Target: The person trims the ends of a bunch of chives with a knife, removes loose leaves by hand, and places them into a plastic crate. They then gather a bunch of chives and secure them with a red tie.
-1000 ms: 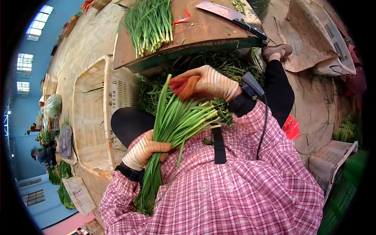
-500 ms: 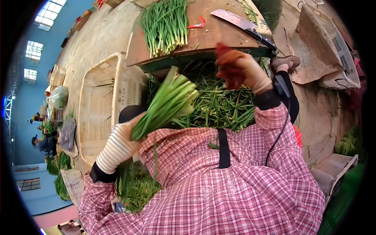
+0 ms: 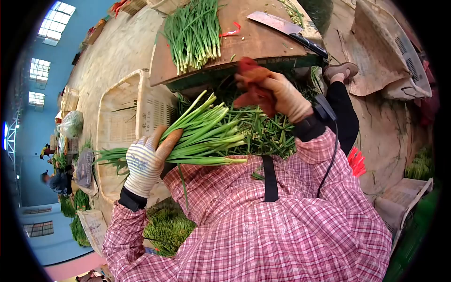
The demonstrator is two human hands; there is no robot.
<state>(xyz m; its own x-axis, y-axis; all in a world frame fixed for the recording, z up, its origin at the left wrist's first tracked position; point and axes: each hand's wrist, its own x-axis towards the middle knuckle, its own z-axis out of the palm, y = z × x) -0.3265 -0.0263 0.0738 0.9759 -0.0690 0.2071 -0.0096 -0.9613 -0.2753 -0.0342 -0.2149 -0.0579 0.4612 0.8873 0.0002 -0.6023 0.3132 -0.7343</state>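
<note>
Pale floor [image 3: 112, 51] shows around a white crate [image 3: 157, 105] at nine o'clock, a few loose green blades at its opening. At two o'clock, a tilted crate [image 3: 413, 61] has a brown sheet [image 3: 376, 51] across it. The left hand [image 3: 143, 160] grips green stalks [image 3: 202, 136] just left of centre; the right hand [image 3: 286, 96] pinches a red cloth [image 3: 258, 87] at one o'clock.

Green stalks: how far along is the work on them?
Probably done: the neat bunch on the wooden table, pale ends roughly together. In hand: the left hand holds a fanned bunch, ends uneven; the right hand holds what looks like red cloth. Possibly left: the greens heaped near the left forearm.
</note>
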